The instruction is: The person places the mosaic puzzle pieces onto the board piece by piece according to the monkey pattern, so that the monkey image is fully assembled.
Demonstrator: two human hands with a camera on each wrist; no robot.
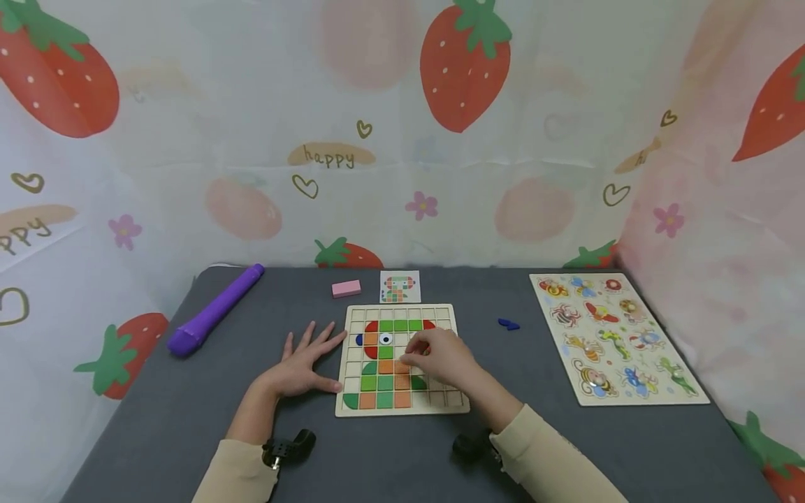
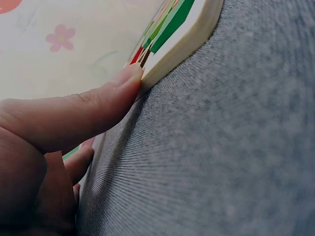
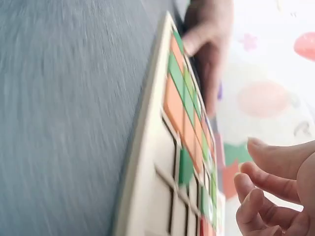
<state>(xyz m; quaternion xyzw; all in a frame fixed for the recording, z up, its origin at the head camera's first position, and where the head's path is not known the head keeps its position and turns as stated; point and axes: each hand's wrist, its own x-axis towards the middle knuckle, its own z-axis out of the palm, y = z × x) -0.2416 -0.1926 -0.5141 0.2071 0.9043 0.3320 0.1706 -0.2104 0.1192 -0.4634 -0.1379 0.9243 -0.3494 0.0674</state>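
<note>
A pale wooden grid board [image 1: 402,413] lies in front of the person, partly filled with green, orange and red tiles. An eye tile [image 1: 386,339] sits in its upper half. The left hand [image 1: 298,370] rests on the table with fingers spread, its thumb [image 2: 115,91] touching the board's left edge. Over the board's right half hovers the right hand [image 1: 443,356], bent fingertips close to the orange tiles [image 1: 385,367]. The right wrist view shows a gap between that hand's thumb [image 3: 275,160] and fingers, with nothing in it. A dark green tile [image 3: 186,167] lies near the bare compartments.
Behind the board are a printed pattern card [image 1: 400,286] and a pink block [image 1: 346,288]. A purple stick with a thicker end [image 1: 216,311] lies at the left. To the right are small dark blue pieces [image 1: 509,324] and a picture board of insects [image 1: 619,342].
</note>
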